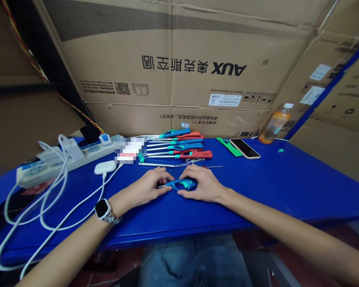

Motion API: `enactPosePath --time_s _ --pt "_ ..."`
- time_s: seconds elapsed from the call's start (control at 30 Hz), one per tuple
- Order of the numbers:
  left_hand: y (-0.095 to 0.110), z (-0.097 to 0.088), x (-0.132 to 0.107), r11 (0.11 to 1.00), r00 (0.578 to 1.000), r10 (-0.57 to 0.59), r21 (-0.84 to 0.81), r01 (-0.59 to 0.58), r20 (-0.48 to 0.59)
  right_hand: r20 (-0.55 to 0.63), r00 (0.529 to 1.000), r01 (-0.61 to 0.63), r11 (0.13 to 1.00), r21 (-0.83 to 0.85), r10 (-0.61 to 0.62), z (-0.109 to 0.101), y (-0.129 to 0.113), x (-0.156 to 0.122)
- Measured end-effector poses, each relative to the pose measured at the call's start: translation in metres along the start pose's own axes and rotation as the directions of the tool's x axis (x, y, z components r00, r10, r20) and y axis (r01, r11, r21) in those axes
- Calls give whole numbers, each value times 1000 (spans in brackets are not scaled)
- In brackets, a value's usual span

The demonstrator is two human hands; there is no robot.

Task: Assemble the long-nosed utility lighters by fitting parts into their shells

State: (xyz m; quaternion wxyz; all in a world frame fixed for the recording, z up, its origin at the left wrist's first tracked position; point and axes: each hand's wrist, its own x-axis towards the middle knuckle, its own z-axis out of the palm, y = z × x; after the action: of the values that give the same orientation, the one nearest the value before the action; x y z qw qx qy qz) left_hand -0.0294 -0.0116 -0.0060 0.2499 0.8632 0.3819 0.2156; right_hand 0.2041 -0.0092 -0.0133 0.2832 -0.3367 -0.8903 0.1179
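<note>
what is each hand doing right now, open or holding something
Left hand: closed, holding the blue lighter at its tube end.
Right hand: closed, holding the same lighter's handle end.

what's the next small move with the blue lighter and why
Probably a gentle squeeze of the blue plastic lighter with teal trigger, to check its casing: the right hand grips its handle, the left hand holds its metal-tube end, and a loose silver tube with wires lies behind.
</note>
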Motion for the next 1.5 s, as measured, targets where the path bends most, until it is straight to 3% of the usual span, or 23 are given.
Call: enactPosePath --time_s 0.5,0.7,0.93,1.2,1.5 --pt "-3 -3 -3 1000 1000 22 2 -22 20 -66 994 -73 980 187 87 1 2 -3" --pt "-1 -4 -3 996 995 90 -26 -89 34 -92 992 -64 976 210 85 0 1 -3" --pt "-2 -5 -3 994 992 101 -54 -97 74 -77 993 -69 979 191 85 -1 0 -4" --pt "-5 -10 -3 993 988 105 48 -112 115 -39 998 -48 992 113 53 0 0 -6" --pt "0 -12 -2 999 1000 -13 36 13 13 -4 996 -91 992 89 92 1 1 -3"
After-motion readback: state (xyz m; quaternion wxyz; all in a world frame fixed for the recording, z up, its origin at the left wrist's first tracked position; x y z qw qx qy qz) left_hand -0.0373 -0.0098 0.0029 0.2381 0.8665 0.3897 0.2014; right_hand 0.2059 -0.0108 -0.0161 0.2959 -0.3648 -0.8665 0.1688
